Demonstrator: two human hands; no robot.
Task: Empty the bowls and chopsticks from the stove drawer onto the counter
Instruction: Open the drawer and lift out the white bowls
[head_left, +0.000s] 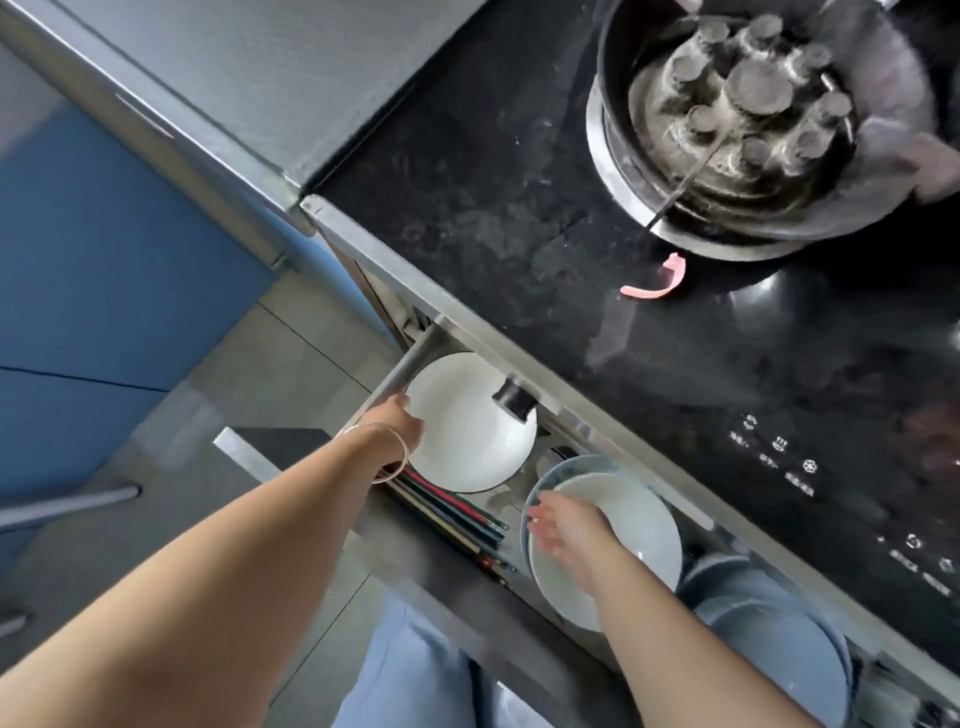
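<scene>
The stove drawer (395, 371) stands pulled out below the black stove top. A white bowl (475, 441) lies at its left end, and my left hand (397, 423) grips its near-left rim, fingers curled under. To the right, a second white bowl (623, 525) rests inside a pale blue bowl (540, 480). My right hand (561, 527) lies on the left rim of that stack, fingers over the edge. Several coloured chopsticks (457, 519) lie along the drawer's front, between the two bowls and partly under my left wrist.
The black glass stove top (519, 218) holds a burner ring (737, 114) at the upper right and a pink plastic hook (657, 283). A black knob (514, 400) juts over the left bowl. Grey counter (260, 67) lies upper left; blue cabinets (104, 260) at left.
</scene>
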